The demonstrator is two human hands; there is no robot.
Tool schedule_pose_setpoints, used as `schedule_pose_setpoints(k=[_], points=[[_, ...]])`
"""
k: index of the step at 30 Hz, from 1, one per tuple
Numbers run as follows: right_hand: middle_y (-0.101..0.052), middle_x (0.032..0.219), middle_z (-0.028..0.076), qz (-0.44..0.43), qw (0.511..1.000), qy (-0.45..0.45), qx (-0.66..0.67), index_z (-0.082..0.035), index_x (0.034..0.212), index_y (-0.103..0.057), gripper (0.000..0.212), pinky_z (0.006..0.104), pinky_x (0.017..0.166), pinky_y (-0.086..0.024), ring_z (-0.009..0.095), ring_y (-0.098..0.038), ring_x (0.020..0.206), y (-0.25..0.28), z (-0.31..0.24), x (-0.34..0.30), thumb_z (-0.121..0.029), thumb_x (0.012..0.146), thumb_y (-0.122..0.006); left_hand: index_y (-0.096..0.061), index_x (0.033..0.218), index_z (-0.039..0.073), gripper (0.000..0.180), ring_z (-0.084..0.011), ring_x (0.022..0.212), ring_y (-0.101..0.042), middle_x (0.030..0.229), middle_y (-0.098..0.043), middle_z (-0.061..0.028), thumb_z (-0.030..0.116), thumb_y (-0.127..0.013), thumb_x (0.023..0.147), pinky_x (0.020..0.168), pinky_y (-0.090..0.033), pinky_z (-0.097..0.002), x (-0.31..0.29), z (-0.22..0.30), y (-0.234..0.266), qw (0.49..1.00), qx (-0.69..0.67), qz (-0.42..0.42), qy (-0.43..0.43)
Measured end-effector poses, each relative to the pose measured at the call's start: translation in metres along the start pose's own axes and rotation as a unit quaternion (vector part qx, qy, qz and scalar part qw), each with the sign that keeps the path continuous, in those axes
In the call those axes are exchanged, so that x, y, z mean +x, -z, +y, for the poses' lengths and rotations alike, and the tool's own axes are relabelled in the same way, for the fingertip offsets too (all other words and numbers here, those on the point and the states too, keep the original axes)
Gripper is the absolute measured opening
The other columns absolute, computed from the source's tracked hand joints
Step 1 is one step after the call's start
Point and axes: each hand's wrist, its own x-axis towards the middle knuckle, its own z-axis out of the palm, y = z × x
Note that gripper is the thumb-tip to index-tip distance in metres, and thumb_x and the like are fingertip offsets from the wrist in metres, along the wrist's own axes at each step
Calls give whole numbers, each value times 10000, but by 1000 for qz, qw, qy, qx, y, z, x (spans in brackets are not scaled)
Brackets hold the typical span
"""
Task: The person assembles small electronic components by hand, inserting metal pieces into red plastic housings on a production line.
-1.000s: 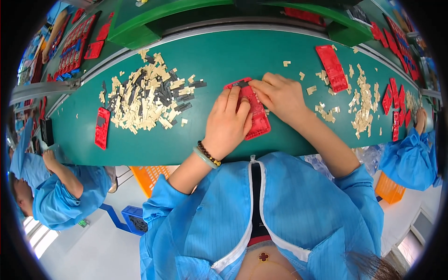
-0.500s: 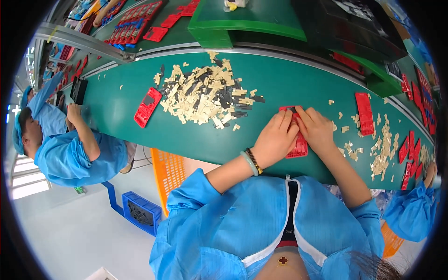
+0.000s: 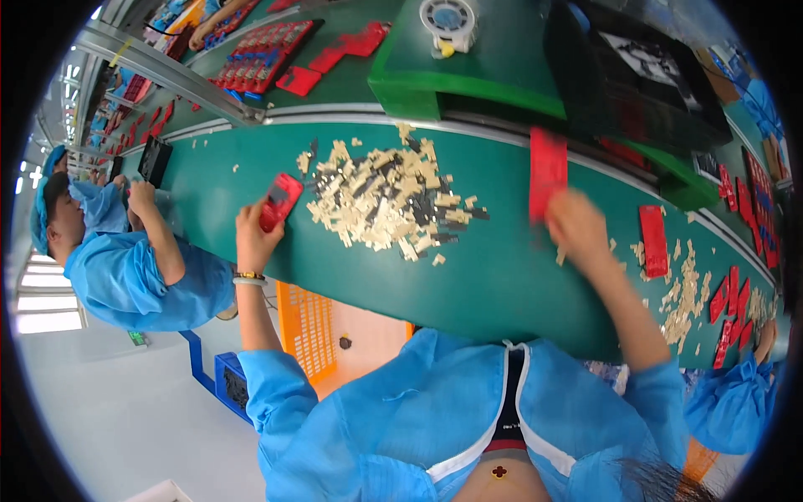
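Observation:
On the left of the green bench, my left hand (image 3: 258,238) has its fingers closed on the lower edge of a red plastic casing (image 3: 282,201) with a dark patch on it. To the right, my right hand (image 3: 579,227) grips the near end of another long red casing (image 3: 548,167), both smeared by motion. A small beige piece (image 3: 561,254) shows beside that hand's fingers; whether they hold it I cannot tell. Between my hands lies a heap of beige and dark grey flat pieces (image 3: 381,197).
Another red casing (image 3: 654,241) lies at the right beside scattered beige pieces (image 3: 687,289). Behind are a green shelf (image 3: 468,94) with a small white fan (image 3: 447,23) and a dark screen (image 3: 644,75). A co-worker (image 3: 138,259) sits left; an orange crate (image 3: 308,330) stands below the bench.
My hands were together over a red casing and have parted. My left hand has moved left onto the other casing; my right hand has the long casing farther toward the back. The view has shifted slightly.

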Motion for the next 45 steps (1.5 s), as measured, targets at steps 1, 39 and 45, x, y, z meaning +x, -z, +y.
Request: schedule_pose_setpoints(k=[1,39,45], points=[[-622,1090,142,42,997,-19,-57,-12,1028,-631,297,400,849,-519,314,-608,1008,-14,24,20,-111,756,-698,-587,1249,95,531,-353,1109,-558,1193,-544,-181,132,-726,738,896,-489,-407,6,15,4,997,1,75,-28],[-612,1127,85,-58,592,-398,699,-27,1121,-616,243,263,776,-495,138,-613,938,37,-86,44,-65,882,-636,-692,735,135,121,-298,1183,-450,1187,-578,-33,104,-780,658,1009,-343,-427,-1,286,-52,799,-371,-126,-456],[-654,893,16,51,613,-409,674,13,1049,-636,183,212,702,-495,78,-616,783,34,-80,56,-46,878,-658,-691,892,51,163,-204,1106,-528,1184,-587,-92,49,-762,746,925,-440,-344,-18,291,-64,727,-598,-198,-276]])
